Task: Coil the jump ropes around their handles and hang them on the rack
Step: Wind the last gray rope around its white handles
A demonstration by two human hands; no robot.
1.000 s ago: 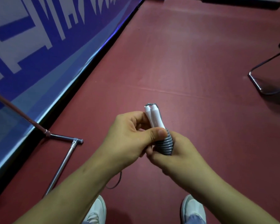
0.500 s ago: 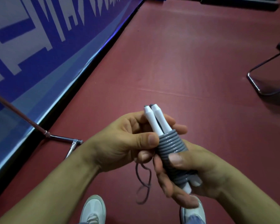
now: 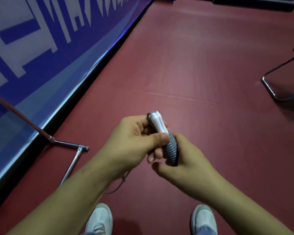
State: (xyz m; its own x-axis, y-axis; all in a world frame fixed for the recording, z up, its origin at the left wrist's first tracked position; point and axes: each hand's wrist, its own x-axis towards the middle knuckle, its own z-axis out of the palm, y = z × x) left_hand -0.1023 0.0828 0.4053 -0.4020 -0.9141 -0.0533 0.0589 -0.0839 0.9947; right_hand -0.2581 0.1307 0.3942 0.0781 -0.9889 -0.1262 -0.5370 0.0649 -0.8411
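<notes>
Head view: above the red floor (image 3: 193,65), the left hand (image 3: 131,141) pinches the two white handles (image 3: 157,123) while the right hand (image 3: 188,160) curls round the grey rope (image 3: 171,150) coiled below them. Half a second ago the right hand was looser; another wrap seems laid, with a short tail (image 3: 119,185) dangling.

Right hand (image 3: 185,160) rolled over jump rope coil (image 3: 171,150); loose tail (image 3: 119,185) swung behind left forearm (image 3: 81,192).

Bare left hand (image 3: 131,141), right hand (image 3: 190,160), forearms (image 3: 71,195); white sneakers (image 3: 99,217), pale green toe rims; blue denim hems (image 3: 204,231)
</notes>
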